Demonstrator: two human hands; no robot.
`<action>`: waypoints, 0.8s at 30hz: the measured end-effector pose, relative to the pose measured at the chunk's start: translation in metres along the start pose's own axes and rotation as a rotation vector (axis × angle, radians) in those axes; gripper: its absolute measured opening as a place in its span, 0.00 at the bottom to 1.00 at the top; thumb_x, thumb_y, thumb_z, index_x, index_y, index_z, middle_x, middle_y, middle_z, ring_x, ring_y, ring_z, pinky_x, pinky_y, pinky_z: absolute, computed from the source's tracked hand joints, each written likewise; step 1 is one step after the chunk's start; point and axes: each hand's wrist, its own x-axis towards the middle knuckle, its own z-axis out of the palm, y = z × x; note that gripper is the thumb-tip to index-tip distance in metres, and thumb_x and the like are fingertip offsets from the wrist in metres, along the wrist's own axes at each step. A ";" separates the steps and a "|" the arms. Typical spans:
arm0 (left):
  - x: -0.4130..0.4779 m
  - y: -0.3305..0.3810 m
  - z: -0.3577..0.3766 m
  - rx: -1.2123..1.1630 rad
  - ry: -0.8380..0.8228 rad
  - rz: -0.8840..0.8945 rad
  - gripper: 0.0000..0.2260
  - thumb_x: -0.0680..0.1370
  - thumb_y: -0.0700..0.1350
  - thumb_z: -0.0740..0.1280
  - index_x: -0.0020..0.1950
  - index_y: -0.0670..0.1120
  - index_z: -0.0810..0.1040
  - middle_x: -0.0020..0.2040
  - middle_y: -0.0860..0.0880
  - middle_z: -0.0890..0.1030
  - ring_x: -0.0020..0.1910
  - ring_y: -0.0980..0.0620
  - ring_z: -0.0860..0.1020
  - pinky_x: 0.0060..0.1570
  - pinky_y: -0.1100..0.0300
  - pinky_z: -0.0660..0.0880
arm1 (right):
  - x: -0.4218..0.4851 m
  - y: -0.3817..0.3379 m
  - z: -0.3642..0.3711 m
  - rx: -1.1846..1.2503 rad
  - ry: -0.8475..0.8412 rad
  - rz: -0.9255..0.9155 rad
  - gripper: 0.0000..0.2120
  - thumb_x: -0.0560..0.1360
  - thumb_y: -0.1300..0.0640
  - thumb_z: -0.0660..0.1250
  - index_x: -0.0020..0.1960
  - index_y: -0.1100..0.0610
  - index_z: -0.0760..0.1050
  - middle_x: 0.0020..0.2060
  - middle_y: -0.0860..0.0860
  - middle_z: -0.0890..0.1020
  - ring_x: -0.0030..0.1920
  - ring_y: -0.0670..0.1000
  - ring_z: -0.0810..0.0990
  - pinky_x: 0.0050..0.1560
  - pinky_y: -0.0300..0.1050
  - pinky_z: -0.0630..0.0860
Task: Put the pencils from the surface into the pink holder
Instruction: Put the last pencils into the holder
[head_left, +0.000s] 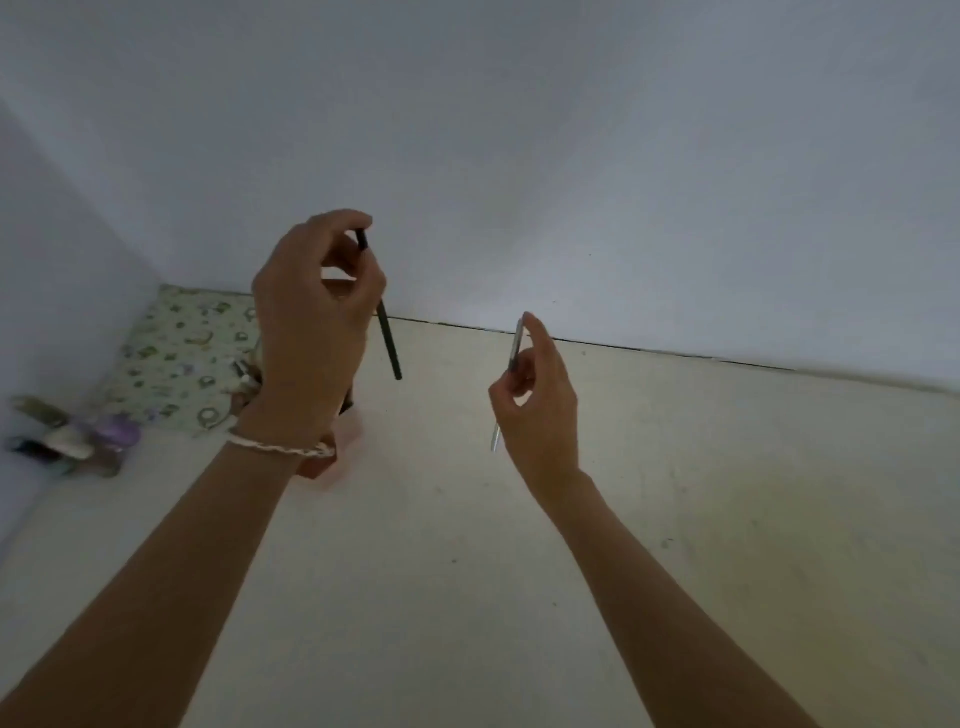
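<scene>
Just behind the left hand (311, 332) pinching a dark pencil (389, 345) sits the pink holder (345, 447), while the right hand (535, 400) pinches a silvery pencil (514, 345) midway; both look light, stiff, a bit slippery.

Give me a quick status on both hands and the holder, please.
Left hand gripping dark pencil. Right hand gripping silver pencil. Pink holder mostly hidden behind left wrist.

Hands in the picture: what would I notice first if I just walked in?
Two raised hands, each pinching a pencil. The left hand holds a dark pencil near the middle, above a pink holder it mostly hides. The right hand holds a silvery pencil, almost upright.
</scene>
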 end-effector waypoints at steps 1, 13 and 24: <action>0.002 -0.007 -0.015 0.026 0.070 0.001 0.10 0.76 0.38 0.66 0.56 0.43 0.80 0.43 0.50 0.79 0.39 0.63 0.76 0.41 0.74 0.74 | 0.004 -0.010 0.000 0.063 0.045 -0.028 0.31 0.73 0.66 0.66 0.71 0.46 0.64 0.41 0.46 0.75 0.40 0.46 0.76 0.44 0.32 0.74; -0.054 -0.102 -0.046 0.531 -0.184 0.195 0.07 0.73 0.38 0.72 0.51 0.41 0.83 0.52 0.43 0.81 0.51 0.46 0.78 0.55 0.59 0.73 | -0.002 -0.071 0.050 0.253 0.040 -0.156 0.31 0.73 0.70 0.66 0.70 0.49 0.62 0.44 0.45 0.78 0.42 0.47 0.79 0.47 0.36 0.78; -0.032 -0.095 -0.090 0.400 0.120 0.104 0.21 0.73 0.33 0.63 0.66 0.40 0.74 0.61 0.41 0.76 0.62 0.45 0.72 0.64 0.50 0.68 | -0.007 -0.104 0.095 0.314 0.014 -0.302 0.25 0.77 0.64 0.63 0.70 0.52 0.61 0.47 0.50 0.78 0.44 0.49 0.81 0.50 0.42 0.80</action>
